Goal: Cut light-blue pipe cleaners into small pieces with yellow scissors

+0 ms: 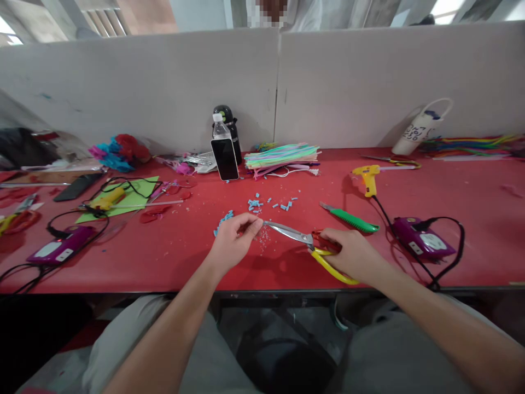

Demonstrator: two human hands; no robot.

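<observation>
My right hand (353, 251) grips scissors (297, 236) with red and yellow handles, the blades pointing left over the red table (287, 268). My left hand (233, 238) pinches something very small between thumb and fingers right at the blade tips; what it is I cannot make out. Small light-blue cut pieces (256, 205) lie scattered on the table just beyond both hands, with tiny pale crumbs under the blades.
A green utility knife (350, 219), a yellow glue gun (367, 178) and a purple box with black cable (422, 242) lie right. Bottles and a phone (224, 158), a pastel strip stack (283, 156), crepe scraps (117, 152) stand behind. Another purple box (61, 246) sits left. A person stands behind the partition.
</observation>
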